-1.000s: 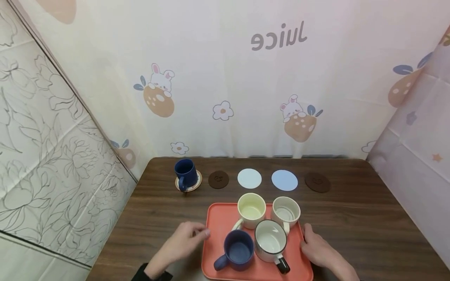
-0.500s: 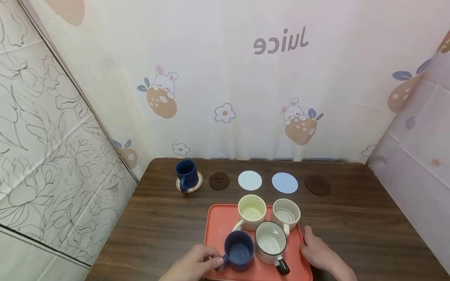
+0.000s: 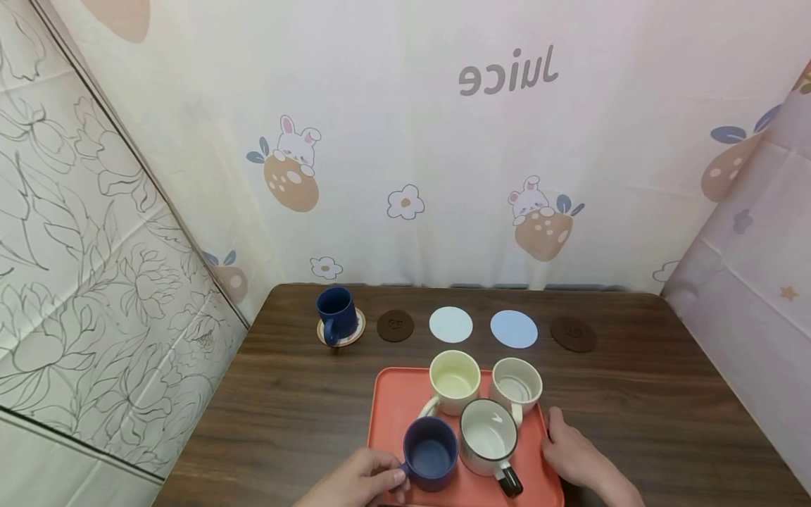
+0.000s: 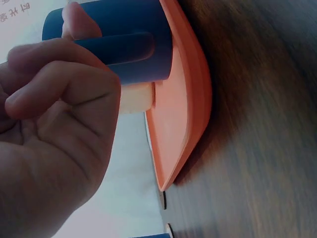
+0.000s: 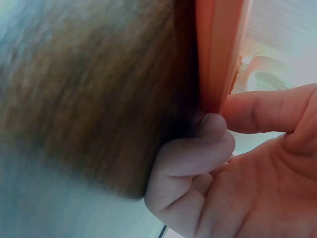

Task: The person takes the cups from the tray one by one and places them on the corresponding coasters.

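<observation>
Left hand [image 3: 361, 482] has slid over and now pinches the blue mug [image 3: 431, 453] handle on the orange tray [image 3: 389, 401], right hand [image 3: 573, 454] gripping the tray's edge, so lifting it out cleanly looks next.

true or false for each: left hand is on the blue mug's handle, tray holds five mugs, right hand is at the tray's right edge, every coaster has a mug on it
1. The left hand grips the handle of the blue mug. True.
2. The tray holds five mugs. False: it holds four, and a fifth, the dark blue mug, stands at the back of the table.
3. The right hand is at the tray's right edge. True.
4. Every coaster has a mug on it. False: only the leftmost one does; the white coaster and three others are bare.
</observation>
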`<control>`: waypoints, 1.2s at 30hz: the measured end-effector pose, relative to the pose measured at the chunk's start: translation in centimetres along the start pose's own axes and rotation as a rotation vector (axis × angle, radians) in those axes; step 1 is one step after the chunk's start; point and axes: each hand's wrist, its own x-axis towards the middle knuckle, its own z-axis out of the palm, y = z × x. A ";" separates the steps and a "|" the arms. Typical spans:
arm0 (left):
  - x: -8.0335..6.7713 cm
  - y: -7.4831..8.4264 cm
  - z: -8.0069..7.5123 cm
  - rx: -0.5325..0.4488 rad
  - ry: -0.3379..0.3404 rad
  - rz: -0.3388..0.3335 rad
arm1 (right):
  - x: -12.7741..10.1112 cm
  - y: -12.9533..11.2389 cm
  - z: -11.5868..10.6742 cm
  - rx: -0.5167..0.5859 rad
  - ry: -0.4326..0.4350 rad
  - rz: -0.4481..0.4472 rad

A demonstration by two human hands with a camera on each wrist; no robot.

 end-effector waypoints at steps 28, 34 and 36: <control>-0.4 -0.6 -0.3 -0.132 -0.078 0.131 | -0.5 -1.6 0.2 0.001 0.052 0.080; -1.3 -0.3 -1.0 -0.133 -0.070 0.117 | -0.5 -1.7 0.1 -0.006 0.052 0.081; -1.7 -0.1 -1.5 -0.138 -0.076 0.094 | -0.5 -1.7 0.1 -0.008 0.054 0.078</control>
